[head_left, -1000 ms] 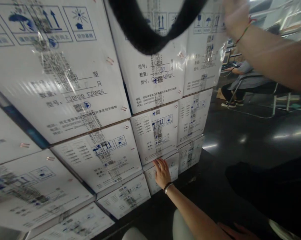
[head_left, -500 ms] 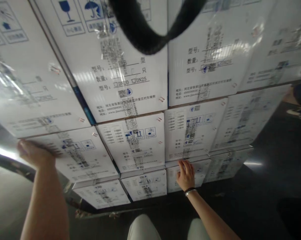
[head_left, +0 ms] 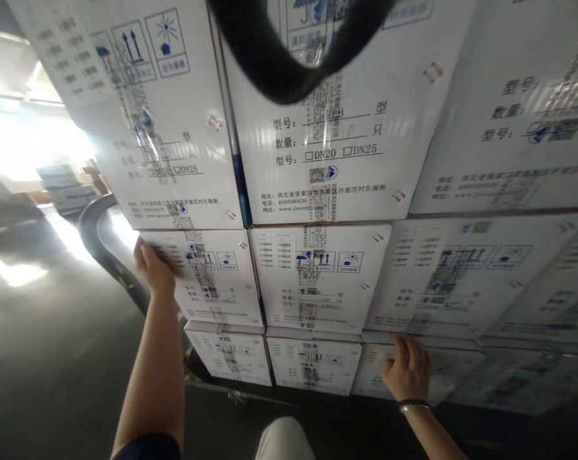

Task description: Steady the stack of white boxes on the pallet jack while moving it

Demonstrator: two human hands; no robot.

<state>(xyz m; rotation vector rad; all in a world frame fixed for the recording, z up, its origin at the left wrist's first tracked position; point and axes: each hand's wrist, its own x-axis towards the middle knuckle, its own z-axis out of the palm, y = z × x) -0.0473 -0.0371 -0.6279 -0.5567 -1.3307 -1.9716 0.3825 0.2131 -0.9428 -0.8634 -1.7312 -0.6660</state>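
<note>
A tall stack of white cartons with blue printed labels and clear plastic wrap fills the view. My left hand rests with its fingers on the left edge of a second-row carton. My right hand, with a dark bracelet at the wrist, lies flat against a bottom-row carton, fingers spread. Neither hand holds anything loose.
A curved dark metal bar runs beside the stack at the left. Dark glossy floor lies left and below. Bright glare and stacked goods show at far left. A black strap hangs across the top. My knee shows at bottom.
The view has swung left along the stack. My left hand has come to the left edge of a second-row carton. My right hand stays on the bottom row.
</note>
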